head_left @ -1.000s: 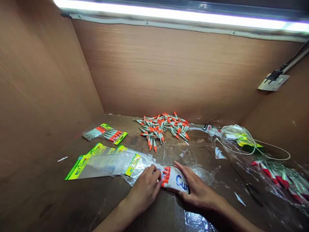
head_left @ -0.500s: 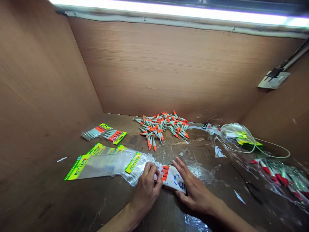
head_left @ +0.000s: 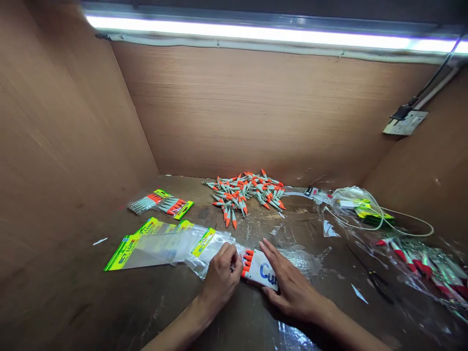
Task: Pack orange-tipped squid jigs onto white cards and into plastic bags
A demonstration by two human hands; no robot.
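Note:
My right hand lies across a flat white holder with blue hand-written letters, fingers on its far side and thumb on its near side. Orange tips of several fishing lures stick out of the holder's left end. Just left of those tips, my left hand is closed in a pinch; its fingers hide what they hold. Beyond it lies a clear plastic bag with a yellow-green label, partly covered by that hand. More flat labelled bags are fanned out to the left.
A heap of orange-and-white lures lies near the back wall. Filled lure packs sit at back left. To the right are pliers, a white cable, paper scraps and bagged red-tipped lures.
The camera view has tilted up slightly. My left hand keeps its pinch beside the lure tips, with the fingers a little more curled. My right hand stays on the holder.

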